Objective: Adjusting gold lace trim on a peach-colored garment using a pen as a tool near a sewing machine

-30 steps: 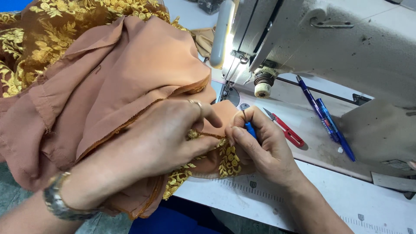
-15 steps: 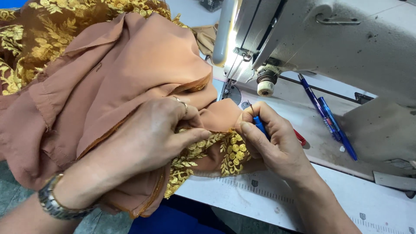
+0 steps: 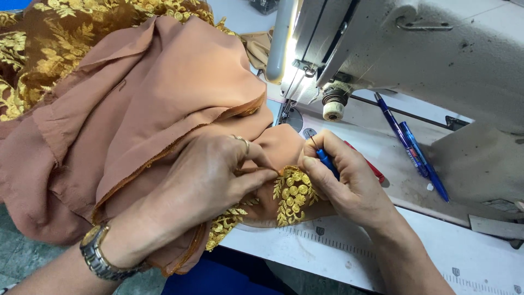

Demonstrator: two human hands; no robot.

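My left hand (image 3: 210, 183) pinches a fold of the peach-brown fabric (image 3: 153, 104) between thumb and forefinger, right beside the gold embroidered trim (image 3: 293, 195). It wears a ring and a metal wristwatch (image 3: 97, 252). My right hand (image 3: 349, 183) grips a small blue-handled tool (image 3: 327, 161), its thin tip pointing up and to the left above the fabric's edge. Both hands meet just in front of the sewing machine's needle plate (image 3: 293, 117).
A grey industrial sewing machine (image 3: 431, 49) fills the upper right, with its lamp lit. Two blue pens (image 3: 415, 150) and a red item (image 3: 374, 170) lie on the machine bed. Brown cloth with gold embroidery (image 3: 49, 38) is heaped at the upper left. The white table edge (image 3: 338, 257) carries ruler marks.
Both hands have shifted slightly toward me along the fabric edge, and more of the gold embroidered trim shows between them. The blue-handled tool stays in my right hand.
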